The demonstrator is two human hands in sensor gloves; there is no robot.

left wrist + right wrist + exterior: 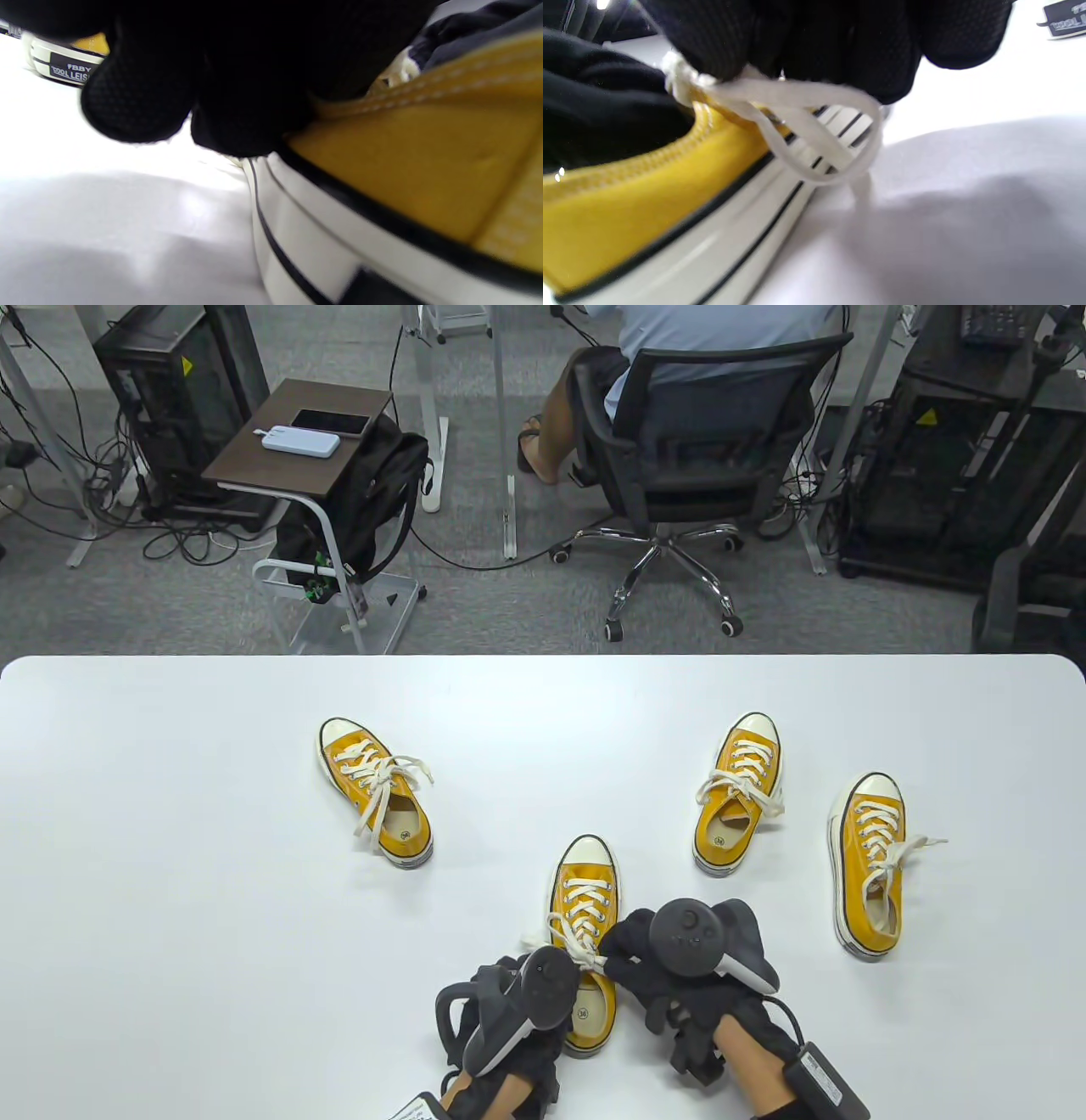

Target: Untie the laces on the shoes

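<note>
Three other yellow shoes (376, 791) ring the near shoe (585, 899), whose lace (814, 140) the right hand (679, 976) pinches; the left hand's (509, 1010) grip cannot be told.

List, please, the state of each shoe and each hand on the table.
Yellow canvas shoe nearest the person: upright, bow being worked.
Far-left yellow canvas shoe: upright, laces in a bow.
Middle-right yellow canvas shoe: upright, laces in a bow.
Far-right yellow canvas shoe: upright, laces in a bow.
Left hand: fingers on the nearest shoe's side.
Right hand: pinches white lace loop.
</note>
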